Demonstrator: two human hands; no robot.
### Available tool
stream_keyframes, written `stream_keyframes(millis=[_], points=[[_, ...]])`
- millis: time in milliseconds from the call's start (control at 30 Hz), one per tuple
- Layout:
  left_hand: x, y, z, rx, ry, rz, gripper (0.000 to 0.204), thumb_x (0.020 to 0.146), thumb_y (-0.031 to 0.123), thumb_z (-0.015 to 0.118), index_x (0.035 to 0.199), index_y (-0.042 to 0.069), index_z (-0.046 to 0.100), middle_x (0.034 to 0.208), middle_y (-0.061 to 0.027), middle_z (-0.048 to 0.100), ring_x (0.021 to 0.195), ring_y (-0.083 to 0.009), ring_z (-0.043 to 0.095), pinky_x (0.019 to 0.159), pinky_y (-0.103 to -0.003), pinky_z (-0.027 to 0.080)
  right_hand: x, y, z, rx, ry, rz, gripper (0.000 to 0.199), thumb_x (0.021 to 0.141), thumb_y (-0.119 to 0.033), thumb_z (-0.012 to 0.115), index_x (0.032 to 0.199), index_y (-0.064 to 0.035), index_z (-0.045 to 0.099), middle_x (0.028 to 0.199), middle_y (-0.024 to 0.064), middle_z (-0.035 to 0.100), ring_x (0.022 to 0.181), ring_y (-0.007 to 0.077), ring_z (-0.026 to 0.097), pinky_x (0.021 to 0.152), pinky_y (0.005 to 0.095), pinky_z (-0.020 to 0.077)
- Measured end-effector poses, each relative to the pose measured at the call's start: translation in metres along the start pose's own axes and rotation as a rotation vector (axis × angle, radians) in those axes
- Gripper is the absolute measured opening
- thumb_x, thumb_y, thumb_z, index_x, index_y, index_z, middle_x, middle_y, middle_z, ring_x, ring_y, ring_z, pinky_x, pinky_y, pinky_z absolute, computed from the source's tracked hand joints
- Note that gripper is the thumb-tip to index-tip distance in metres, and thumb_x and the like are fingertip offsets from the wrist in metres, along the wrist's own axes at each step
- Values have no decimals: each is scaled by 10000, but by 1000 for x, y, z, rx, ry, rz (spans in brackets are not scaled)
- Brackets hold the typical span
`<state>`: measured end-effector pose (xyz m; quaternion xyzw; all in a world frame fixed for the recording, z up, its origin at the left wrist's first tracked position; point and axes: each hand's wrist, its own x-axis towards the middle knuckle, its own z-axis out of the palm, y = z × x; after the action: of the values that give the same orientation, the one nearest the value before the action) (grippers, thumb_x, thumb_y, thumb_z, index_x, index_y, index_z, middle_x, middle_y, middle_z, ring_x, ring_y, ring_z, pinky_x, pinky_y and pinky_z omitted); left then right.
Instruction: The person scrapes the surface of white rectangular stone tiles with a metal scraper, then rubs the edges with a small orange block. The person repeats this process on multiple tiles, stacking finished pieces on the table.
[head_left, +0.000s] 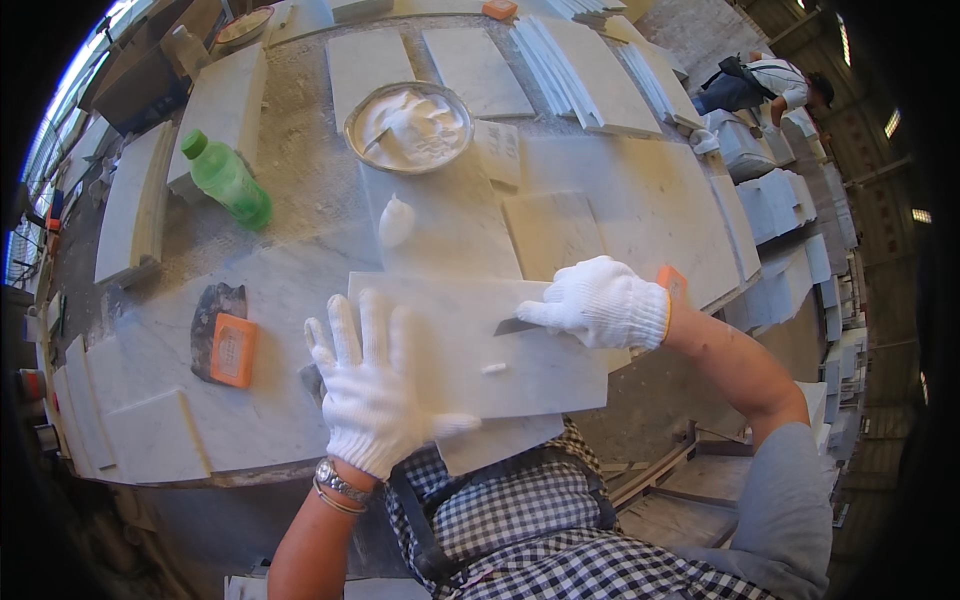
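A pale marble slab [450, 345] lies in front of me on the work table. My left hand [373, 400], in a white knitted glove, rests with fingers spread over the slab's left end. My right hand [605, 303], gloved alike, is closed around a scraper [515, 326]; only its dark flat blade shows, low over the slab, and its handle is hidden. Whether the blade touches the stone I cannot tell. A small white piece [494, 369], like chalk or a dab of paste, sits below the blade. Under the near edge another slab [500, 443] sticks out.
Beyond the slab stand a bowl of white paste [410, 128] and a white lump [397, 221]. Left are a green bottle [228, 180] and an orange block [233, 350] on a dark stone. Stacked slabs [575, 75] line the back. Another person [765, 85] bends at far right.
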<state>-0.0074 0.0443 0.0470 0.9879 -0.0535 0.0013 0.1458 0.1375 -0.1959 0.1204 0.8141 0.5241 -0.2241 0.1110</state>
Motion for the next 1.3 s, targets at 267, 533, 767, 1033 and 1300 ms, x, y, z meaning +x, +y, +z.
stream_keyframes(millis=[267, 533, 767, 1033, 1300], points=[[-1, 0, 1, 15, -3, 4, 1346, 587, 879, 722, 1547, -11, 408, 1644, -298, 282, 1532, -573, 130, 1212, -726, 1, -5, -6, 11, 136, 70, -106, 360, 881, -152, 603, 1238, -177, 643, 777, 47, 667, 778, 283, 706, 567, 433, 556], [-2, 2, 3, 58, 29, 5, 1350, 587, 887, 709, 1544, -17, 411, 1648, -293, 283, 1539, -561, 133, 1218, -715, 5, -11, -23, 41, 133, 288, -172, 342, 874, -163, 637, 1216, -176, 660, 784, 59, 663, 730, 293, 699, 566, 429, 547], [-2, 12, -5, 120, -91, -58, 1413, 618, 929, 646, 1583, -51, 322, 1673, -320, 206, 1565, -522, 82, 1232, -686, -26, -95, 14, 71, 357, 676, 94, 473, 824, -58, 770, 1287, -34, 679, 844, 129, 709, 742, 299, 691, 666, 397, 560], [-32, 161, 37, -265, -190, 708, 1089, 822, 834, 555, 1523, 7, 449, 1556, -240, 467, 1494, -479, 335, 1217, -700, 151, -118, -10, 98, 405, 712, 149, 433, 898, -104, 686, 1329, -75, 651, 835, 151, 673, 748, 338, 669, 678, 432, 552], [-38, 116, 31, -272, 164, 652, 545, 860, 469, 755, 1276, 137, 636, 1340, -106, 601, 1373, -363, 501, 1135, -693, 318, -115, -22, 109, 327, 619, 150, 399, 917, -178, 679, 1308, -102, 651, 875, 112, 707, 787, 306, 699, 680, 420, 567]])
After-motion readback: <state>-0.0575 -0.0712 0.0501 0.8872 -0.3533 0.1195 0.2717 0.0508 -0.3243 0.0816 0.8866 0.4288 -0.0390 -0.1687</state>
